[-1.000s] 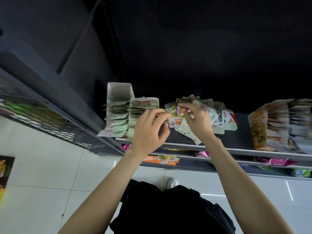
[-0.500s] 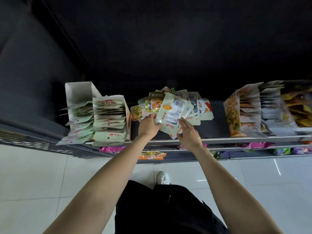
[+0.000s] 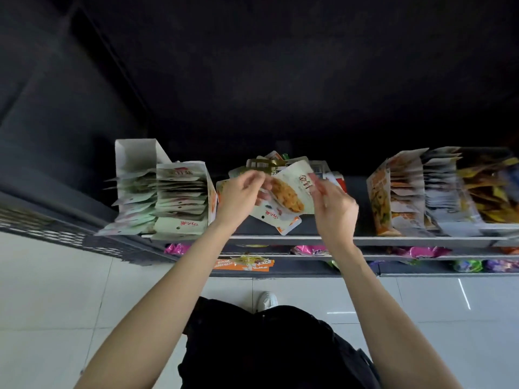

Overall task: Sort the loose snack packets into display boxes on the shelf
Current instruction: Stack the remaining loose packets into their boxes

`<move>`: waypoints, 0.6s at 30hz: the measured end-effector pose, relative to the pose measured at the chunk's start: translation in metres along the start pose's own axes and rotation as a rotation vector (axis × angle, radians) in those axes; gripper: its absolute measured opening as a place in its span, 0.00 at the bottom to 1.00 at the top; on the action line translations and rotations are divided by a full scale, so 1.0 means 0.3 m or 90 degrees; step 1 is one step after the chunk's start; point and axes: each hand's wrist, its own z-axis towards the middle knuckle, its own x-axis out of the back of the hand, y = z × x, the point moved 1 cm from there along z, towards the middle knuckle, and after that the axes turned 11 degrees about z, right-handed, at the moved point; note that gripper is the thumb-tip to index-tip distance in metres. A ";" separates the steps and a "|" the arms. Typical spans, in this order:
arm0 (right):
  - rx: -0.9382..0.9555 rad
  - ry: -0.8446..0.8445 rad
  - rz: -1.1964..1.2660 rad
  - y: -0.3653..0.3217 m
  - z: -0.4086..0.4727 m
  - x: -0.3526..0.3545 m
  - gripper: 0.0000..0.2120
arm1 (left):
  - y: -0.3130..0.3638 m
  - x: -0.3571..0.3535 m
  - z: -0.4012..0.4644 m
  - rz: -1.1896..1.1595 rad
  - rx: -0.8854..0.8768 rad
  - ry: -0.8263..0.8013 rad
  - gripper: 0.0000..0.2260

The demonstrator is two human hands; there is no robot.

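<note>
A heap of loose snack packets lies in the middle of the dark shelf. My left hand grips several packets, a gold one uppermost behind a white packet with a food picture. My right hand is blurred at that white packet's right edge, fingers bent; whether it pinches the packet cannot be told. To the left stand two white display boxes filled with pale green packets. To the right stands an orange display box with more packets.
Further right on the shelf are rows of grey and yellow packets. Lower shelves hold pink and purple bags and an orange packet. A dark perforated shelf edge runs at the left. White tiled floor and my shoe lie below.
Both hands have lifted from the heap. The left hand now holds packets raised above the shelf and the right hand has come up to the white packet's edge.
</note>
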 end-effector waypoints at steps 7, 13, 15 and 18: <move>-0.496 -0.010 0.623 -0.104 0.064 0.042 0.03 | -0.176 0.253 -0.090 0.572 -0.280 0.351 0.14; -0.391 -0.069 0.604 -0.253 0.152 -0.107 0.10 | -0.276 0.417 -0.039 0.690 -0.194 0.222 0.27; -0.334 -0.091 0.560 -0.296 0.178 -0.177 0.11 | -0.294 0.428 -0.021 0.731 -0.187 0.179 0.26; -0.182 -0.125 0.470 -0.362 0.205 -0.264 0.11 | -0.296 0.446 -0.021 0.738 -0.264 0.279 0.13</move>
